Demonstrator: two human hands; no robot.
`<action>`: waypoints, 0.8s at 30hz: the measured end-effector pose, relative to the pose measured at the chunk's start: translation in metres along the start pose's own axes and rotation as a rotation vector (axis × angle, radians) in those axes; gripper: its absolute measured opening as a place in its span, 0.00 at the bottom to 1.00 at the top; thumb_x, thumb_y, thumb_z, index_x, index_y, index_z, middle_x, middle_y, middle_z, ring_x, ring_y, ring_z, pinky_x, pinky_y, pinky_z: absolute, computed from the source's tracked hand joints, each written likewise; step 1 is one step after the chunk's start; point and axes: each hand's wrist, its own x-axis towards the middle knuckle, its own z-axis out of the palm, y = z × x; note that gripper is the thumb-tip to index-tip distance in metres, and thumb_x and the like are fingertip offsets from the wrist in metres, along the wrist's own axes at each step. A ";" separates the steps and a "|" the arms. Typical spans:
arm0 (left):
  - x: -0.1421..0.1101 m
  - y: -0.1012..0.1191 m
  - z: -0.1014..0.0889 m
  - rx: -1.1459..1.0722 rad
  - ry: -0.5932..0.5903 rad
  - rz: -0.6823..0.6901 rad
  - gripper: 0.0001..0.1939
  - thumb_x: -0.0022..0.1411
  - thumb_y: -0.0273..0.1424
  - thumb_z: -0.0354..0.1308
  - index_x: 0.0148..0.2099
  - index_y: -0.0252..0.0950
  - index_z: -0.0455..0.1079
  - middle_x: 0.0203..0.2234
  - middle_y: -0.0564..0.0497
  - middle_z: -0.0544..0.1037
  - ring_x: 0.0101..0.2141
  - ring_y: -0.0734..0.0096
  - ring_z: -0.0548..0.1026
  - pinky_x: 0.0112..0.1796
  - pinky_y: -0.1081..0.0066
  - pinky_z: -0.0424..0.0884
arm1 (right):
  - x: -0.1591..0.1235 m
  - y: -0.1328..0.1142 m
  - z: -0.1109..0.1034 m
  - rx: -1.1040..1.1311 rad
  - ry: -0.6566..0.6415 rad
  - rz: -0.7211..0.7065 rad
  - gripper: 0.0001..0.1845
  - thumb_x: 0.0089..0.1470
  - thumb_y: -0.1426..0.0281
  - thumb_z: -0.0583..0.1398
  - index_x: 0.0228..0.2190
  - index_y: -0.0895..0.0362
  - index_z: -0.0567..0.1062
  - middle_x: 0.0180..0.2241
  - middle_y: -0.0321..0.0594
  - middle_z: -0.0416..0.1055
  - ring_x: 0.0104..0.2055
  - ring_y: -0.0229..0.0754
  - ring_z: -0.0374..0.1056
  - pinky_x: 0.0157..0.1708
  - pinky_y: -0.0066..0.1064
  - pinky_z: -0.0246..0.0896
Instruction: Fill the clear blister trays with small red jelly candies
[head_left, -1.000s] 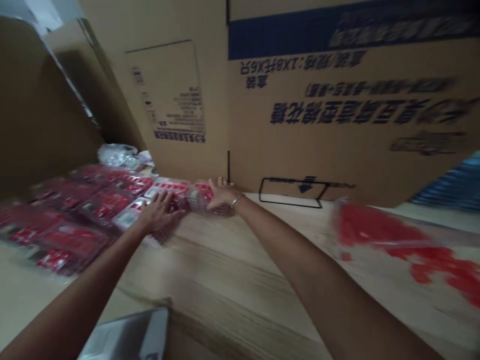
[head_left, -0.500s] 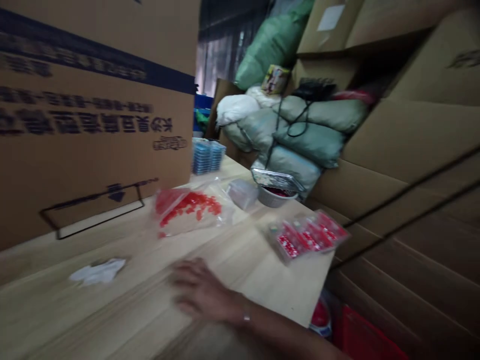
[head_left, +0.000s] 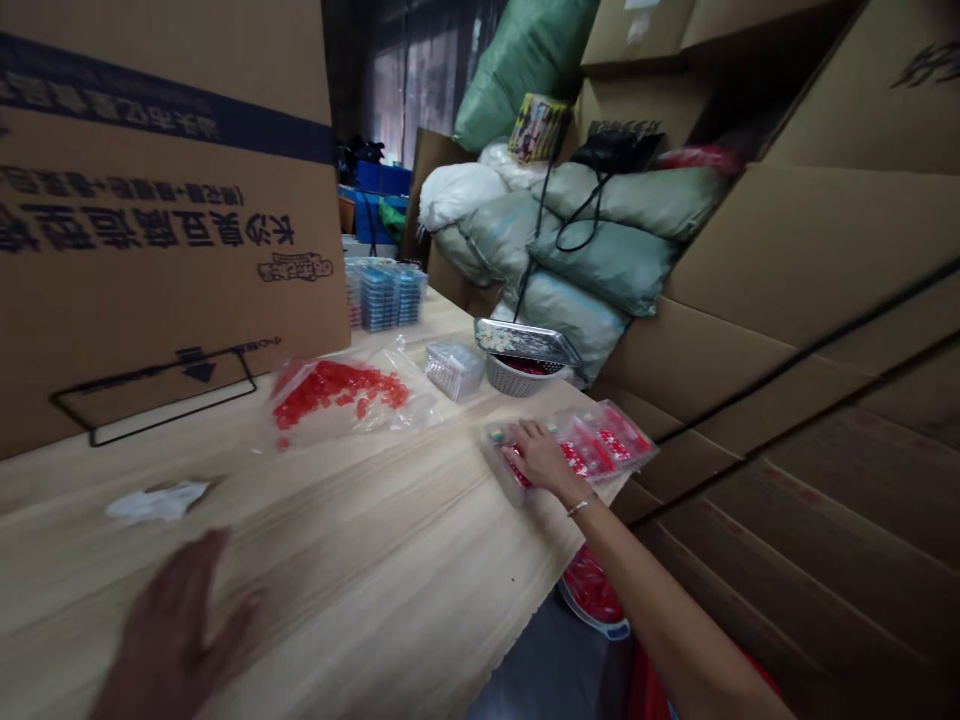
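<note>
My right hand (head_left: pixel 538 458) reaches over the left end of a clear plastic tray (head_left: pixel 491 458) and appears to touch it; its fingers and thumb are apart. Red and white pieces (head_left: pixel 613 444) sit in the tray's compartments, some of them hidden under the hand. My left hand (head_left: pixel 176 620) is low at the left above the wooden table (head_left: pixel 360 560), blurred, with fingers stretched out and holding nothing. Nearest to it lies a crumpled white tissue (head_left: pixel 157 502). Farther back, a clear bag (head_left: pixel 405 405) with small red pieces (head_left: pixel 330 388) lies on the table.
A large cardboard box (head_left: pixel 172 300) stands on the left. Behind are clear containers (head_left: pixel 454 370), a grey basket (head_left: pixel 521 376) under a tilted metal tray (head_left: pixel 525 340), and stacked blue packs (head_left: pixel 390 297). Cartons (head_left: pixel 810 260) line the right. A tub of red items (head_left: pixel 592 585) sits below the edge.
My right hand has moved from above the middle of the table right and forward to the plastic tray. My left hand has come into view at lower left. The camera view has shifted.
</note>
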 end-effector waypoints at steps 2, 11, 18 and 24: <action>-0.013 0.015 0.022 0.018 0.035 0.007 0.31 0.62 0.48 0.47 0.65 0.49 0.49 0.56 0.49 0.68 0.55 0.49 0.66 0.52 0.47 0.66 | -0.004 -0.015 0.005 0.026 -0.035 -0.078 0.28 0.57 0.59 0.54 0.52 0.65 0.68 0.53 0.57 0.65 0.57 0.54 0.56 0.57 0.47 0.50; -0.026 0.089 0.040 -0.131 -0.209 -0.051 0.30 0.59 0.36 0.53 0.62 0.36 0.56 0.57 0.39 0.68 0.56 0.54 0.66 0.55 0.52 0.64 | -0.039 -0.105 -0.007 0.201 -0.216 -0.413 0.41 0.43 0.64 0.63 0.58 0.61 0.61 0.64 0.55 0.47 0.64 0.57 0.43 0.60 0.48 0.43; -0.008 0.060 0.014 -0.302 -0.023 -0.347 0.24 0.59 0.40 0.50 0.56 0.37 0.60 0.48 0.41 0.74 0.43 0.58 0.76 0.35 0.61 0.75 | -0.104 -0.193 -0.002 0.336 -0.401 -0.730 0.43 0.46 0.60 0.62 0.61 0.54 0.55 0.65 0.45 0.45 0.66 0.58 0.36 0.62 0.52 0.34; -0.033 0.060 0.027 -0.120 -0.076 -0.045 0.17 0.58 0.34 0.54 0.50 0.40 0.68 0.51 0.43 0.73 0.51 0.56 0.71 0.51 0.54 0.69 | -0.096 -0.164 0.008 0.386 -0.288 -0.468 0.38 0.51 0.51 0.59 0.59 0.54 0.59 0.65 0.49 0.46 0.66 0.60 0.38 0.61 0.56 0.32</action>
